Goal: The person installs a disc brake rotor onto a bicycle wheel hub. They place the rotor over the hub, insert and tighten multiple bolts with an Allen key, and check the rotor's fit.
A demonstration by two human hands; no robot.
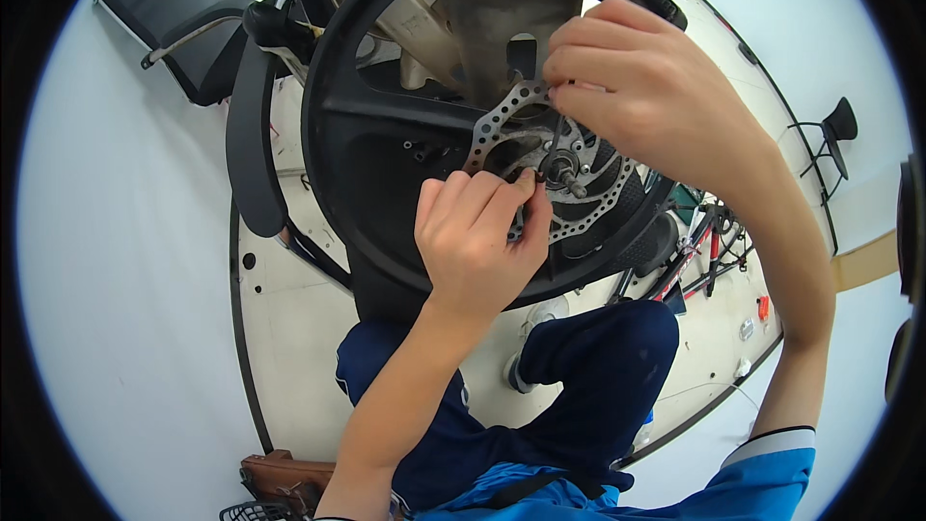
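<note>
A perforated silver brake disc is mounted at the hub of a black spoked wheel. My left hand is pinched at the lower left of the hub, where a small dark piece shows at the fingertips, too small to name surely. Above and to the right, my right hand grips a slim dark hex key, which runs down to my left fingertips. Several bolt heads sit around the hub. A metal frame part lies behind the wheel.
A black mesh chair and a curved black armrest stand at the left. Bicycle parts lie on the pale floor at the right, near small scattered items. Another chair is farther right. A brown object is at the lower left.
</note>
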